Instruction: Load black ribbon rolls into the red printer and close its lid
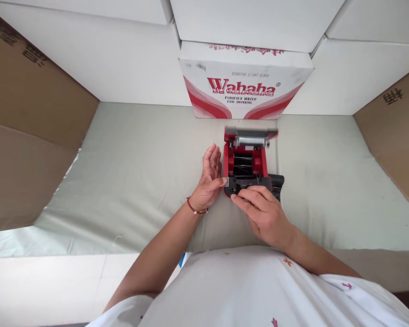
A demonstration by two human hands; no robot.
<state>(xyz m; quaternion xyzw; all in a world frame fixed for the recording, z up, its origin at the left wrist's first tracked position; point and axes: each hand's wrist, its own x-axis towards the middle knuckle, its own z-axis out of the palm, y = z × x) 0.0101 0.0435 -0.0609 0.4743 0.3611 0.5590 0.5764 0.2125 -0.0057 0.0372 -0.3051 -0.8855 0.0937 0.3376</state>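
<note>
A small red and black machine, which looks like a label printer (pixel 227 159), sits on the cloth with its lid (pixel 252 133) raised. The lid looks blurred, with a silvery roller under it. Black film-like strips (pixel 242 164) show in the red bay. My left hand (pixel 209 179) is at the printer's left side, fingers stretched out and thumb touching the front left corner. My right hand (pixel 264 211) is over the front edge, fingers bent and pressed on the black front part. Its thumb is mostly hidden. A glossy black piece (pixel 277 181) sticks out at the right side.
A white and red Wahaha water carton (pixel 245 86) stands just behind the printer, against white boxes (pixel 132 50). Brown cardboard boxes flank the cloth-covered table (pixel 150 150) at left (pixel 30 127) and right (pixel 395 131). The table's front edge is close to my body.
</note>
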